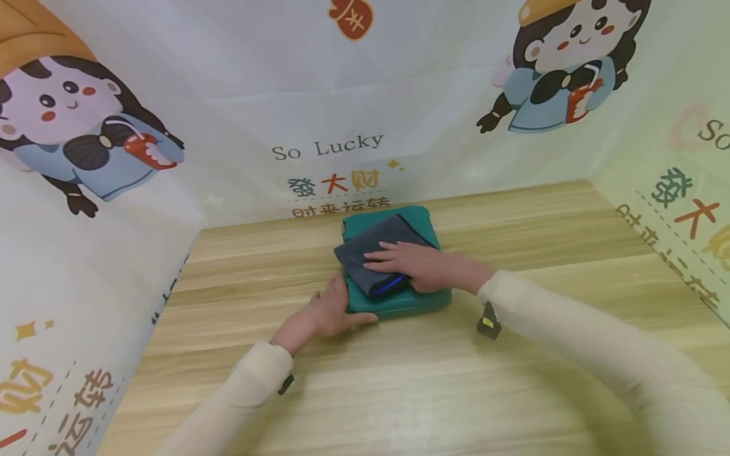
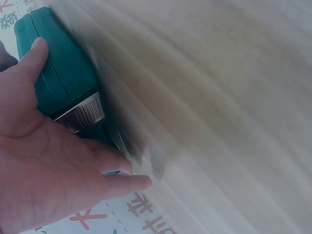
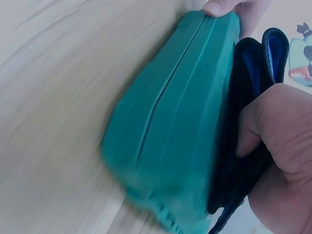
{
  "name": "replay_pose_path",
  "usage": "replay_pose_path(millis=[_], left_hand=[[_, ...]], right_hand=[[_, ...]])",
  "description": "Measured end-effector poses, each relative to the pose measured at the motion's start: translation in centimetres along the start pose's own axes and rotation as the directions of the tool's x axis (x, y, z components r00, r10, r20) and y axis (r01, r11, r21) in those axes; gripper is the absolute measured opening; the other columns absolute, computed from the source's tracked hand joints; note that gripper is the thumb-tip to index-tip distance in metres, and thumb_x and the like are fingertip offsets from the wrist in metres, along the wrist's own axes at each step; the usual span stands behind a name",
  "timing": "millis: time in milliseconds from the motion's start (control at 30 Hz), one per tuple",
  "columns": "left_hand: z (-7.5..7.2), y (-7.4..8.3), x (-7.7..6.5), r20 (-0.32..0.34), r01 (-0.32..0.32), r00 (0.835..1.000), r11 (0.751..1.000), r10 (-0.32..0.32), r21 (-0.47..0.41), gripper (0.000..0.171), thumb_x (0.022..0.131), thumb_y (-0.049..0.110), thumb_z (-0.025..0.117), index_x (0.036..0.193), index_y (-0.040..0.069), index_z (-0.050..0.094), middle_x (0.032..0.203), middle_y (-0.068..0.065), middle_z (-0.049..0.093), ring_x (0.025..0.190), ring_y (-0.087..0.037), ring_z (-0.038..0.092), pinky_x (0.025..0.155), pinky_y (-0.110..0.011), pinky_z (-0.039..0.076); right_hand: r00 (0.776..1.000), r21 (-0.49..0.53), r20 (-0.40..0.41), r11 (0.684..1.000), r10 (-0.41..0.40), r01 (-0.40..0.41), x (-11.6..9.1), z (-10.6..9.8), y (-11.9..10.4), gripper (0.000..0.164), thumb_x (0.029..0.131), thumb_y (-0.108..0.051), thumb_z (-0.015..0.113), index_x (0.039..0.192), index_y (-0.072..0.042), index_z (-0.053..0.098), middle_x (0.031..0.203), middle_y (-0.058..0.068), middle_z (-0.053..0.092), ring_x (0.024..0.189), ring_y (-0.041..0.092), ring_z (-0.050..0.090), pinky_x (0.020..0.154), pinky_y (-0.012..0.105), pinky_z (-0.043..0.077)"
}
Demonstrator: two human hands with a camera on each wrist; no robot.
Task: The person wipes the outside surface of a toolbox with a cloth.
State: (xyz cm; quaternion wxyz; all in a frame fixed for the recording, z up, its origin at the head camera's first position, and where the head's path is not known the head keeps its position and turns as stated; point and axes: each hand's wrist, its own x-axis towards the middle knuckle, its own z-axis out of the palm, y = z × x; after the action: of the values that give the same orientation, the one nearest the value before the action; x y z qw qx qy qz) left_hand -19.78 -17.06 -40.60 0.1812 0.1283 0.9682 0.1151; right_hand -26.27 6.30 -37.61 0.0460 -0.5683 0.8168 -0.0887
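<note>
A teal hard plastic case (image 1: 424, 221) lies flat on the wooden table. On its lid is a folded dark grey cloth (image 1: 365, 244) with a blue inner side showing at one fold. My right hand (image 1: 419, 261) presses on this cloth, fingers stretched out over it, and the thumb lies against its folded edge in the right wrist view. The left hand (image 1: 329, 311) rests against the near left corner of the case, its thumb along the front side and its straight fingers along the left side. A barcode label (image 2: 87, 112) shows beside the left palm.
The light wood table (image 1: 365, 380) stretches around the case. White printed cloth walls with cartoon figures (image 1: 91, 126) and lettering rise at the back, left and right. The case stands near the back wall. Small black devices (image 1: 488, 323) hang at the wrists.
</note>
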Motion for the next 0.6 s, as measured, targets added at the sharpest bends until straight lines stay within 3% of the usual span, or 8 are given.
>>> replay_pose_path(millis=[333,600], left_hand=[[0.2,-0.1,-0.2,-0.011,0.017,1.000,1.000,-0.017,-0.017,0.119,0.074,0.079,0.044,0.143,-0.006,-0.003,0.149,-0.025,0.006,0.135,-0.032,0.014,0.103,-0.055,0.018],[0.3,-0.1,-0.2,-0.028,0.012,1.000,1.000,-0.012,-0.020,0.118,0.074,0.078,0.044,0.143,-0.006,-0.003,0.149,-0.025,0.007,0.135,-0.032,0.014,0.103,-0.055,0.018]], right_hand=[[0.982,-0.079,0.006,0.979,0.187,-0.186,-3.3,-0.1,1.2,0.074,0.080,0.017,0.045,0.146,-0.009,0.024,0.151,0.012,0.018,0.134,0.039,0.011,0.105,0.051,0.016],[0.936,-0.137,0.029,0.929,0.351,-0.344,-3.8,0.6,-1.5,0.079,0.080,0.013,0.055,0.146,-0.002,0.015,0.151,0.019,0.009,0.131,0.047,0.007,0.100,0.057,0.022]])
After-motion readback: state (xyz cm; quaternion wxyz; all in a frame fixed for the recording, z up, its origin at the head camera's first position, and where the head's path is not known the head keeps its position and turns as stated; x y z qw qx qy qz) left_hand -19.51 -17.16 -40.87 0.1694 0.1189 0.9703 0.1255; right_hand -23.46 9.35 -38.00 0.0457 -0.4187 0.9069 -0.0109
